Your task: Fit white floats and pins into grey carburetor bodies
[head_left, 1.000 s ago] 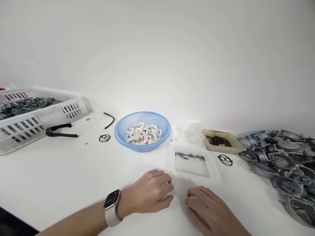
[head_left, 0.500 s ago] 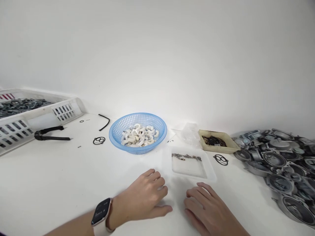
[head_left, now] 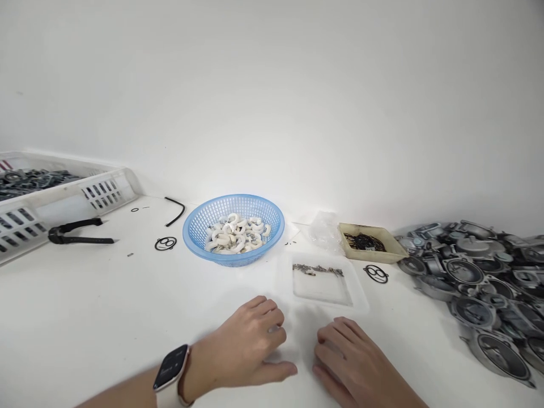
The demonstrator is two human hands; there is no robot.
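Note:
My left hand [head_left: 250, 345], with a watch [head_left: 172, 367] on its wrist, rests palm down on the white table. Its fingers curve loosely and the thumb stands apart, with nothing held. To its right, my right hand [head_left: 352, 357] also lies palm down, open, fingers loosely bent and holding nothing visible. Just beyond the hands is a shallow clear tray [head_left: 323, 292] with small metal pieces along its far side. Behind the left hand stands a blue basket [head_left: 191, 245] containing white curved pieces [head_left: 238, 232].
Round grey metal housings [head_left: 467, 277] are heaped at the right. A cream tray [head_left: 374, 256] holds black rings, with a black gasket [head_left: 376, 273] before it. At left are a white crate [head_left: 63, 203] of metal parts, black-handled snips [head_left: 80, 232], another gasket [head_left: 165, 243] and a black tube [head_left: 176, 212].
The table things have shifted slightly left in view as the camera turned. My right hand's fingers have drawn in a little; my left hand stays nearly still.

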